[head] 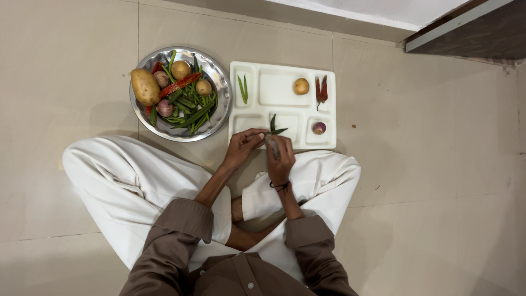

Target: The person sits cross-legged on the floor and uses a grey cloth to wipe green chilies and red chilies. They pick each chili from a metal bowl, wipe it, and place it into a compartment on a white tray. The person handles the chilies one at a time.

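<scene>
Beige tiled floor (427,181), white wall base and dark wood edge at top right. Seated cross-legged on it, white trousers, brown sleeves, seen from above

Steel bowl (219,82) top left of lap, on floor: big potato (144,86), two smaller ones, small reddish onions, red chillies, heap of green beans (189,109). Just right of it, nearly touching, white compartment tray (285,68). In tray: two green chillies (243,88) in upper left slot; small potato (301,86) at right end of upper middle slot; two dried red chillies (321,89) upper right; small onion (319,128) lower right

Both hands together over tray's near edge, above lower middle slot. Left hand (244,147) w/ fingers curled, tips pinched near right hand, grip closed on sth small, can't tell exactly what. Right hand (279,159) w/ fingers wrapped round greyish object, poss. knife handle, too small to be sure; dark thread on wrist. Green pods (274,127) sticking up and out from betw. the two hands, tips over lower middle slot, lower ends hidden by fingers. Can't tell which hand actually holds the pods
</scene>
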